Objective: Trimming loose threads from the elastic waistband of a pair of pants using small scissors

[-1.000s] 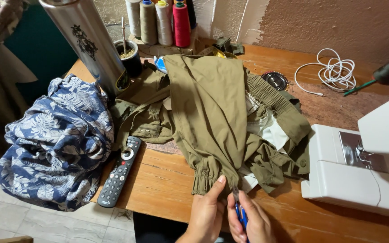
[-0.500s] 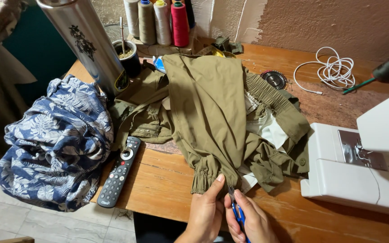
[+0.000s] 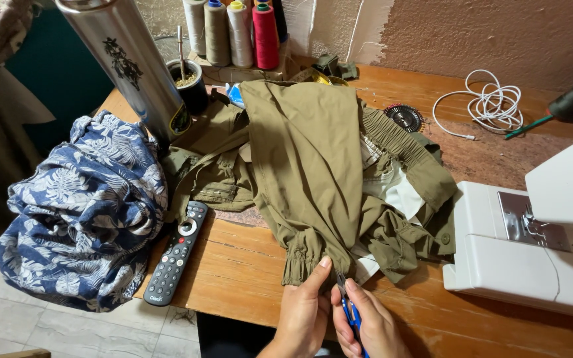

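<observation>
Cuff end of olive trousers sits right at the near desk edge, gathered hem pointing toward the person; the leg's long axis runs away from the body toward the wall. Left hand pinches the hem, thumb and fingers closed on the fabric just left of the seam. Right hand is clamped on small blue-handled snips, tip pointing up and away into the cuff, touching or nearly touching the cloth; can't tell if the blades are parted. Both hands are equally near, side by side, the cuff directly ahead of them.

Count: one sewing machine at right, one remote, one steel flask, one blue floral garment, one white cable coil, at least four thread cones at the back.
</observation>
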